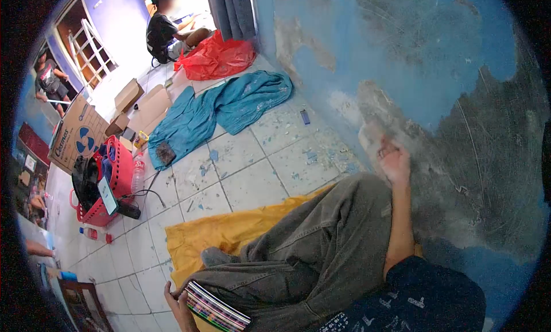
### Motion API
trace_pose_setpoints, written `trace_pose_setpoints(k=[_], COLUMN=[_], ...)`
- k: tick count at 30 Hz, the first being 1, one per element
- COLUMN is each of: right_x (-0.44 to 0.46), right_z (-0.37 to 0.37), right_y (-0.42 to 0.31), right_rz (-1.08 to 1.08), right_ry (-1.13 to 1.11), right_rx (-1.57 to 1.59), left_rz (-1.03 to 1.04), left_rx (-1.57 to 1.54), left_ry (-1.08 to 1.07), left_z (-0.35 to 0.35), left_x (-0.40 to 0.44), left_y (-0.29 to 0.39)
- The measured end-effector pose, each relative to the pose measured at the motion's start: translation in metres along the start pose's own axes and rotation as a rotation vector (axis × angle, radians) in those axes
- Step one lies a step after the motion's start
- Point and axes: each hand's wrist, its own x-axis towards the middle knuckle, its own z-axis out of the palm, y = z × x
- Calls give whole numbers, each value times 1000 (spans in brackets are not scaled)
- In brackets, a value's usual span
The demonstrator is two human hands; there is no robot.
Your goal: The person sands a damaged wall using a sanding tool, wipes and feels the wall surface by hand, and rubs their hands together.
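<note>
My right hand (394,161) is raised against the wall (381,102), at a patch of bare plaster where the blue paint is gone. Its fingers are curled, and whatever they hold, if anything, is too blurred to name. Low in the view, my left hand (179,306) is at the left end of a striped stack (218,306), which looks like thin books seen edge-on. The fingers seem closed on that end; part of the grip is hidden. My crossed legs in grey trousers (310,246) rest on a yellow cloth (224,234).
Paint flakes litter the tiles (252,188). A teal cloth (229,102), red plastic bag (215,56) and cardboard box (80,134) lie ahead. A pink basket (120,180) holds dark items, with a phone (107,195) at its side. One person (163,30) sits by the doorway; another (50,82) stands left.
</note>
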Motion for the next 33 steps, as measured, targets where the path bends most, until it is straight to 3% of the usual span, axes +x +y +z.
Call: trace_pose_setpoints(k=[2, 7, 9, 11, 12, 14, 15, 17, 21, 23, 24, 26, 27, 31, 33], right_x=[-19, 15, 13, -4, -12, -22, -12, 10, -8, -19, -11, 11, 8, -17, -14], right_z=[20, -25, -19, 3, 10, 19, 5, -16, 7, 16, -1, -19, -18, 16, 10], right_y=[-2, 1, 2, 0, -2, -5, -2, 8, 0, -5, -4, 5, 4, -3, -2], right_rz=[-282, -31, 83, -186, -182, -216, -220, -20, -76, -220, -230, -1, 3, -132, -217], right_ry=[-260, -86, 0, -131, -128, -334, -329, -64, -53, -292, -276, -148, -151, -157, -196], right_rx=[-26, 11, 52, -21, -22, 40, 45, 0, 65, 55, 61, -47, -53, -37, -35], left_rz=[-21, -71, -176, -164, -152, -160, -161, -157, -93, -123, -143, -160, -183, -168, -58], left_rx=[-6, 16, 27, 46, 77, 81, 79, 68, 96, 65, 37, 83, 124, 199, 73], left_ry=[42, 34, 56, 67, 67, 64, 59, 63, 30, 31, 21, 11, 11, 29, -47], left_z=[7, 11, 33, 36, 36, 31, 30, 28, 30, 34, 34, 32, 30, 30, 31], left_x=[-4, -4, -21, -22, -24, -17, -13, -12, -24, -30, -28, -20, -19, -27, -36], left_y=[8, 26, 79, 82, 83, 69, 65, 63, 74, 87, 92, 85, 82, 83, 92])
